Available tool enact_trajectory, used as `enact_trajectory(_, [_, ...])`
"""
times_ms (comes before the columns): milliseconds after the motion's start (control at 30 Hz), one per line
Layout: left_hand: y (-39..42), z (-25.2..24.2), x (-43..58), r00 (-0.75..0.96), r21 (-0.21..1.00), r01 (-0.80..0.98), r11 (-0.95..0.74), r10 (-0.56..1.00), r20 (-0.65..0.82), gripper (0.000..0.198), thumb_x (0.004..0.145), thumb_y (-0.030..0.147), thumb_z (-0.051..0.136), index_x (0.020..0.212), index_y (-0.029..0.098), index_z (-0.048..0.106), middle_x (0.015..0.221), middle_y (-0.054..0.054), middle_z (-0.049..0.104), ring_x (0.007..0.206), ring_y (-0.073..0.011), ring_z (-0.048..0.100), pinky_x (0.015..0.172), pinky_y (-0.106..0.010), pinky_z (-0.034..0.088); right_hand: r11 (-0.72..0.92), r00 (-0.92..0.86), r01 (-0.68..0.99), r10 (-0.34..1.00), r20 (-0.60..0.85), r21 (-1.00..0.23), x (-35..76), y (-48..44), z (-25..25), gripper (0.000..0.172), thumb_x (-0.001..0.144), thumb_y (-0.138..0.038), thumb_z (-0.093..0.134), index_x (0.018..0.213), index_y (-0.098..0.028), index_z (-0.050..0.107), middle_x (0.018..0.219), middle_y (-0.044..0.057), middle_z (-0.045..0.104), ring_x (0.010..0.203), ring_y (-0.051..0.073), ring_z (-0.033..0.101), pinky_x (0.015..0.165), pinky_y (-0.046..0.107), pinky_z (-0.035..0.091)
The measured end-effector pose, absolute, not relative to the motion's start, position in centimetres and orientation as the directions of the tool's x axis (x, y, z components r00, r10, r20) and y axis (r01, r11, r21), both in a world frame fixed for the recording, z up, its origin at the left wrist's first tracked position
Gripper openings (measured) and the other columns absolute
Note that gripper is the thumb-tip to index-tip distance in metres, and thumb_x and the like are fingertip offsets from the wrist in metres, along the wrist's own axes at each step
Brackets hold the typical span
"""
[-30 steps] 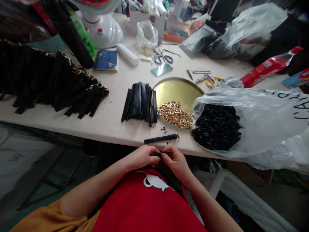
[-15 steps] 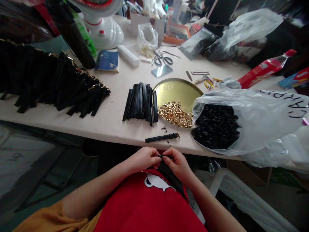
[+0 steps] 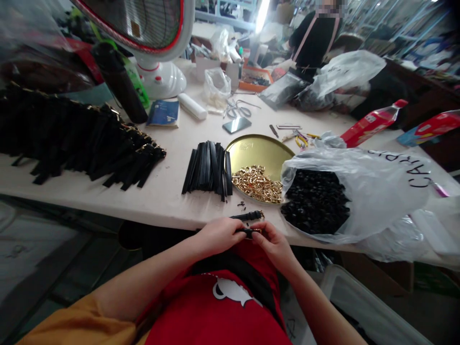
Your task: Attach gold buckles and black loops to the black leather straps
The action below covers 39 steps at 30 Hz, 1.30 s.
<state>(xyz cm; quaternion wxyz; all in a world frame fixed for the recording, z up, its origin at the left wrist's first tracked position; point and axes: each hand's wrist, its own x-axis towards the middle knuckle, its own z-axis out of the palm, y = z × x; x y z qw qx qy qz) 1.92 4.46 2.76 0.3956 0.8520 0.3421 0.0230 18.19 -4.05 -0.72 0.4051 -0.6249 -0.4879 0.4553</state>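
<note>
Between my two hands, at the table's near edge, is a black strap with a gold buckle at its right end. My left hand is closed on the strap and covers much of it. The fingers of my right hand pinch the buckle end. Just beyond them lies a finished-looking black strap with a gold buckle, partly behind my left hand. Farther back are a pile of black strips and a round gold tray holding many gold buckles.
A clear plastic bag of small black loops stands right of the tray. Many buckled straps are heaped at the left. Behind are a fan, scissors, pliers and a red bottle. A person stands in the background.
My view has tilted upward. The strap's gold buckle now shows between my hands, which have come closer to the strap lying on the table.
</note>
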Motion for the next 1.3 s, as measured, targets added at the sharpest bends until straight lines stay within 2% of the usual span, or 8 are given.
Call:
enact_trajectory(100, [6.4, 1.8, 3.3, 0.739, 0.627, 0.572, -0.529, 0.664, -0.114, 0.026, 0.081, 0.037, 0.047, 0.092, 0.019, 0.064, 0.089, -0.007, 0.064, 0.083, -0.0206, 0.057, 0.069, -0.027, 0.040, -0.099, 0.195, 0.502, 0.981, 0.001, -0.859, 19.4, -2.1, -0.9, 0.023, 0.081, -0.037, 0.049, 0.092, -0.019, 0.056, 0.082, 0.006, 0.064, 0.075, 0.020, 0.059, 0.069, 0.034, 0.047])
enact_trajectory(233, [7.4, 0.3, 3.8, 0.682, 0.511, 0.633, -0.581, 0.731, -0.012, 0.021, 0.082, 0.027, 0.049, 0.096, 0.016, 0.061, 0.096, -0.008, 0.061, 0.089, -0.0205, 0.055, 0.078, -0.029, 0.040, 0.044, 0.129, 0.878, 0.937, 0.324, -0.476, 19.9, -0.4, -2.4, 0.031, 0.084, -0.035, 0.045, 0.105, -0.017, 0.058, 0.107, 0.013, 0.060, 0.098, 0.027, 0.053, 0.086, 0.043, 0.040])
enact_trajectory(433, [10.9, 2.1, 1.6, 0.614, 0.254, 0.738, -0.626, 0.778, 0.135, 0.025, 0.088, 0.028, 0.038, 0.093, 0.018, 0.060, 0.098, -0.009, 0.059, 0.094, -0.0212, 0.052, 0.084, -0.034, 0.035, 0.235, -0.123, 0.948, 0.893, 0.433, -0.214, 19.4, -0.2, -5.1, 0.038, 0.079, -0.039, 0.053, 0.112, -0.021, 0.057, 0.115, 0.010, 0.058, 0.109, 0.028, 0.046, 0.094, 0.044, 0.034])
enact_trajectory(633, [19.9, 3.3, 2.6, 0.258, 0.200, 0.945, -0.258, 0.966, 0.029, 0.037, 0.080, 0.038, 0.047, 0.107, 0.013, 0.053, 0.105, -0.015, 0.057, 0.099, -0.0274, 0.054, 0.083, -0.037, 0.039, 0.202, -0.049, 0.942, 0.872, 0.487, -0.268, 19.5, 0.7, -6.1, 0.033, 0.080, -0.035, 0.052, 0.111, -0.023, 0.057, 0.110, 0.009, 0.060, 0.107, 0.027, 0.048, 0.094, 0.046, 0.034])
enact_trajectory(833, [22.9, 2.4, 3.3, 0.153, 0.272, 0.951, -0.146, 0.988, -0.006, 0.048, 0.076, 0.032, 0.050, 0.117, 0.009, 0.044, 0.102, -0.018, 0.061, 0.091, -0.0276, 0.060, 0.076, -0.034, 0.045, 0.223, -0.008, 0.898, 0.871, 0.491, -0.380, 19.8, 0.7, -5.7, 0.043, 0.079, -0.037, 0.053, 0.118, -0.019, 0.051, 0.112, 0.011, 0.058, 0.108, 0.027, 0.047, 0.095, 0.047, 0.034])
enact_trajectory(1000, [20.9, 4.3, 3.3, 0.246, 0.446, 0.862, -0.242, 0.968, 0.050, 0.037, 0.081, 0.027, 0.036, 0.113, 0.011, 0.047, 0.103, -0.012, 0.061, 0.093, -0.0206, 0.059, 0.079, -0.029, 0.046, 0.206, 0.055, 0.851, 0.880, 0.473, -0.483, 19.4, 0.6, -4.6, 0.040, 0.078, -0.037, 0.053, 0.114, -0.019, 0.053, 0.110, 0.010, 0.058, 0.107, 0.026, 0.047, 0.096, 0.047, 0.033])
enact_trajectory(1100, [17.6, 5.2, 3.2, 0.337, 0.732, 0.629, -0.263, 0.940, 0.048, 0.039, 0.079, 0.031, 0.037, 0.112, 0.012, 0.047, 0.095, -0.008, 0.061, 0.077, -0.0173, 0.062, 0.063, -0.026, 0.050, 0.203, 0.125, 0.798, 0.865, 0.485, -0.567, 19.7, 0.3, -4.0, 0.035, 0.080, -0.033, 0.050, 0.112, -0.021, 0.053, 0.110, 0.009, 0.058, 0.104, 0.023, 0.049, 0.092, 0.041, 0.038])
enact_trajectory(1300, [9.8, 4.8, 2.2, 0.588, 0.800, 0.533, -0.276, 0.801, -0.115, 0.041, 0.080, 0.042, 0.039, 0.110, 0.019, 0.055, 0.098, -0.005, 0.064, 0.088, -0.0213, 0.058, 0.077, -0.028, 0.044, -0.083, 0.362, 0.830, 0.833, 0.420, -0.551, 26.3, -0.8, -1.5, 0.022, 0.084, -0.027, 0.042, 0.099, -0.018, 0.057, 0.091, 0.008, 0.058, 0.082, 0.019, 0.055, 0.074, 0.032, 0.044])
